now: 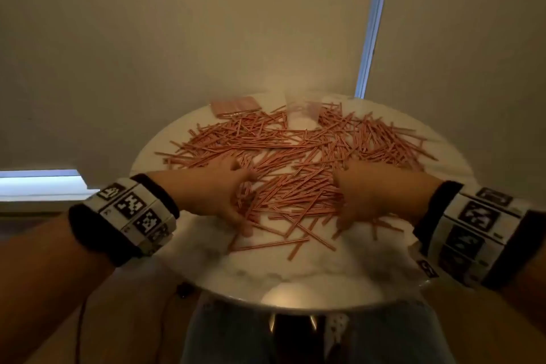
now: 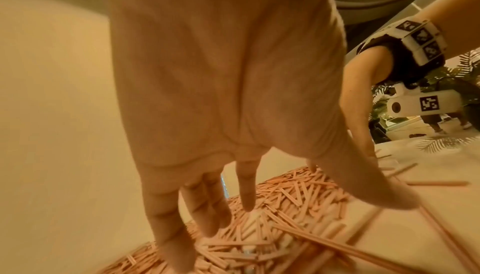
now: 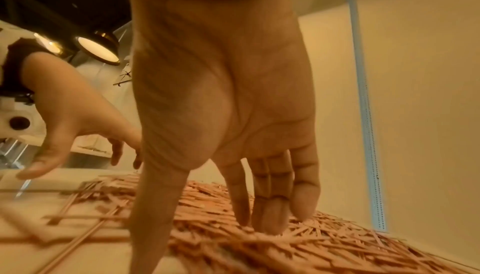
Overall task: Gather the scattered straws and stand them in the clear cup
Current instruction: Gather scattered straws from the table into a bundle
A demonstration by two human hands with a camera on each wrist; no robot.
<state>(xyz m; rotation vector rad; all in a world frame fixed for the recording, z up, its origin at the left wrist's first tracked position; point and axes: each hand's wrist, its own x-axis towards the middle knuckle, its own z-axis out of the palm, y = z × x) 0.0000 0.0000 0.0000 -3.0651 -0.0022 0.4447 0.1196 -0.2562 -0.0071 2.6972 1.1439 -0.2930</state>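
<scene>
Several thin copper-pink straws (image 1: pixel 295 151) lie scattered in a wide heap over a round white table (image 1: pixel 295 275). My left hand (image 1: pixel 236 199) stands on edge at the heap's near left, fingers straight and thumb spread, tips down among the straws (image 2: pixel 298 192). Opposite it, my right hand (image 1: pixel 350 198) stands the same way, its straight fingers (image 3: pixel 270 216) dug into the straws (image 3: pixel 324 247). The palms face each other with a mass of straws between them. A faint, blurred clear cup (image 1: pixel 301 111) shows at the far middle of the table.
A flat packet of straws (image 1: pixel 235 106) lies at the far left of the table. Plain walls close in behind, with a bright window strip (image 1: pixel 373 26) at the right. A few loose straws (image 1: pixel 283 241) lie near the front edge.
</scene>
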